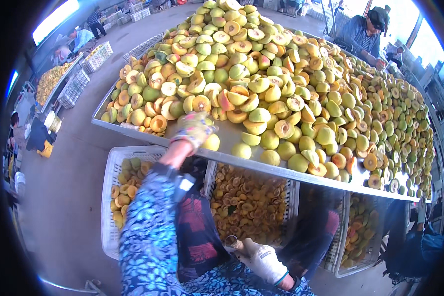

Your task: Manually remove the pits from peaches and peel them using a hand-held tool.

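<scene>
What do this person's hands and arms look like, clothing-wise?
The left hand wears a glove mottled in pale yellow and pink, somewhat blurred. The right hand wears a white glove with small dark printing and a dark rim. The left sleeve has a blue flower print and a dark cuff.

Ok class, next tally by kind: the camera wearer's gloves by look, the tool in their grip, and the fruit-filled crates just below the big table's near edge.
Patterned glove: 1
White glove: 1
Ring-ended tool: 1
Fruit-filled crates: 3
Total: 6
</scene>
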`<state>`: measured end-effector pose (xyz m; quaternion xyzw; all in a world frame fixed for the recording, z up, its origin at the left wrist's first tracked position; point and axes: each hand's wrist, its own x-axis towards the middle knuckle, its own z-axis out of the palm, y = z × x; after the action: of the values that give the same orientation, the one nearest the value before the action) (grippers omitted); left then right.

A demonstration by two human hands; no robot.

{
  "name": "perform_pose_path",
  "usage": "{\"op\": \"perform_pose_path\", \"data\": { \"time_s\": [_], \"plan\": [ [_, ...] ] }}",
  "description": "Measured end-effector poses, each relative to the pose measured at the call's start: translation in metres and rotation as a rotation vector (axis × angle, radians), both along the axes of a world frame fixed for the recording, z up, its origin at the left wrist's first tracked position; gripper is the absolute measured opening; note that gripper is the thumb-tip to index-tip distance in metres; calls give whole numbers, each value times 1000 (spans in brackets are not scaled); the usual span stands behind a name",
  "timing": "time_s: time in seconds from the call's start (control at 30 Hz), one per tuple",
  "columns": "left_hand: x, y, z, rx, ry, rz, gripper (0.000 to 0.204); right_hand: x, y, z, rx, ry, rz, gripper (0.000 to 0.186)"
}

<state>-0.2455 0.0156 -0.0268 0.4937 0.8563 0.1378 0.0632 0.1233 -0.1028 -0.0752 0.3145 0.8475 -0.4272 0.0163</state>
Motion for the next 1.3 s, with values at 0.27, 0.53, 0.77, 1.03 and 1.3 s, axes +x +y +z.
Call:
{"op": "perform_pose_path", "data": {
  "time_s": [0.27,0.53,0.77,1.03,1.3],
  "plan": [
    [-2,-36,23,666,-1092,2,40,8,13,9,-92,195,-167,25],
    [152,-139,58,917,-1654,53,72,4,21,59,-300,442,-96,20],
    [221,-176,59,891,-1148,21,48,-8,1,103,-168,493,-77,26],
    [251,-177,53,1104,-1490,85,34,0,-5,99,-125,463,-114,24],
    [253,-171,38,958,-1397,124,50,2,7,81,-148,469,-57,29]
  ]
}}
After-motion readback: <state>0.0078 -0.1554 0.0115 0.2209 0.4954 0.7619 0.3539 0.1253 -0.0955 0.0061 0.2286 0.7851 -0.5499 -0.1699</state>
